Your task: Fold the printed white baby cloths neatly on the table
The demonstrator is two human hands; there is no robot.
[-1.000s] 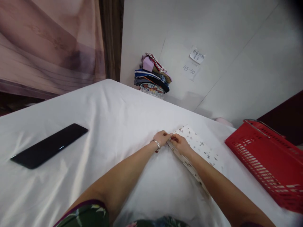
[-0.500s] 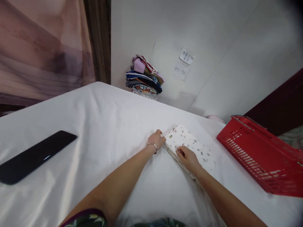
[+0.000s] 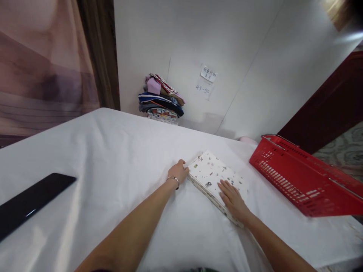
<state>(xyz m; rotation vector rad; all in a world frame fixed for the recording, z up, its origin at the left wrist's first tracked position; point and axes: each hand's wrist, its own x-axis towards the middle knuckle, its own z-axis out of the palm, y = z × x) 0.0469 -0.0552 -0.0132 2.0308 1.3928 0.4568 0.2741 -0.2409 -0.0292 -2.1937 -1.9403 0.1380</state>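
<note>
A folded white cloth with a small scattered print lies on the white-covered table, its layered edge facing me. At its left corner my left hand, with a bracelet at the wrist, has its fingers closed on the edge; the fingertips are partly hidden. My right hand rests flat on top of the cloth near the front right, fingers stretched out and holding nothing.
To the right stands a red plastic basket. A black flat panel lies on the left of the white tablecloth. Beyond the far edge, a stack of folded clothes is against the wall, beside paper notes.
My right hand has gone from curled fingers near the cloth's front edge to lying flat and spread on it. My left hand stays at the corner. The whole view has shifted.
</note>
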